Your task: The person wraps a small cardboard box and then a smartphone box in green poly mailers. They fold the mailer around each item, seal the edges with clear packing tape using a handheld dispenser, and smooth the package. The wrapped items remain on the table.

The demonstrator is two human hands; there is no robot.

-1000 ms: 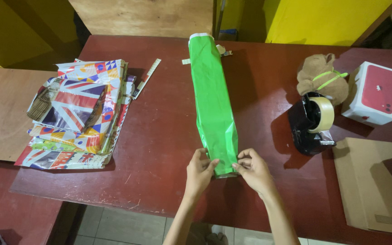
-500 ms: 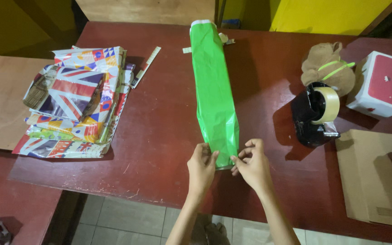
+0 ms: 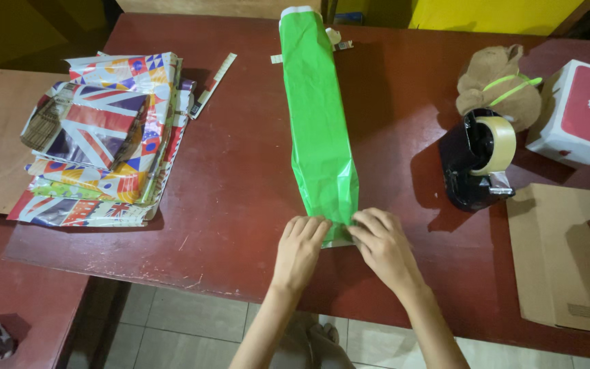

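A long narrow strip of green wrapping paper [image 3: 317,123] lies lengthwise down the middle of the dark red table [image 3: 240,184]. Its near end sits under my fingers. My left hand [image 3: 298,249] presses flat on the left corner of that end, fingers together. My right hand [image 3: 381,246] pinches and folds the right corner against the table. The very end of the paper is mostly hidden by both hands.
A stack of patterned wrapping sheets [image 3: 100,137] lies at the left. A black tape dispenser [image 3: 478,160] with a tape roll stands at the right, beside a brown bundle [image 3: 500,82], a white-and-red box [image 3: 578,113] and brown cardboard [image 3: 568,253].
Both hands closed in over the paper's near end, from pinching its corners to pressing it down. The view shifted slightly downward.
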